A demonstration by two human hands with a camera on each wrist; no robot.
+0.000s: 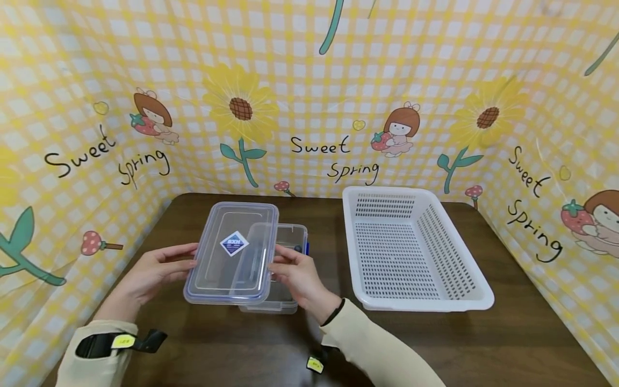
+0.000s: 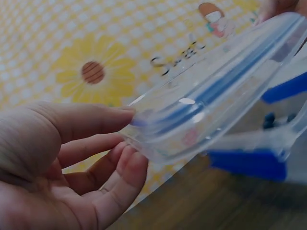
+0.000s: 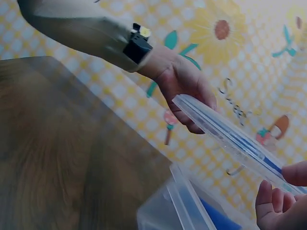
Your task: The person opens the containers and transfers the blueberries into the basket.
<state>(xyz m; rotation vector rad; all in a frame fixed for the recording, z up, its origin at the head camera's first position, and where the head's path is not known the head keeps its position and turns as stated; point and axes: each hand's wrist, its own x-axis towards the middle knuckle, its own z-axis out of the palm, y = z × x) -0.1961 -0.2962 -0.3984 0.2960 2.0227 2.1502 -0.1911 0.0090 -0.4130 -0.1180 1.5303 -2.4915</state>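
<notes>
A clear plastic lid [image 1: 227, 215] with a bluish rim seal and a diamond-shaped blue-and-white sticker is held in the air by both hands. The left hand [image 1: 155, 271] pinches its left edge, thumb above and fingers beneath in the left wrist view. Its opposite edge is pinched by the right hand [image 1: 300, 277]. Lower down, a clear plastic box [image 1: 278, 308] stands on the table, partly covered from sight by the lid. Blue latches [image 2: 249, 164] show on the box. Small dark things [image 1: 297, 249] lie inside it, too small to tell what they are.
To the right, a white perforated plastic basket [image 1: 357, 269] sits on the dark wooden table [image 1: 203, 344]. A yellow checked cloth [image 1: 309, 97] with printed flowers and figures hangs around the back and sides.
</notes>
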